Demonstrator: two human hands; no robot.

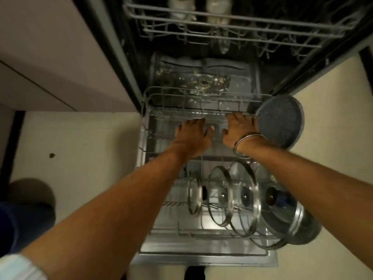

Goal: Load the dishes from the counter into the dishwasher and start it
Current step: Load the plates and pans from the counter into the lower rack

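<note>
left fingertips [198, 120] blurred, upper rack [232, 23] cropped

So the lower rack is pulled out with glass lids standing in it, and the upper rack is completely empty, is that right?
Not quite. The lower rack is pulled out with glass lids standing in it, but the upper rack is not empty: the head view shows pale cups at its far end.
</note>
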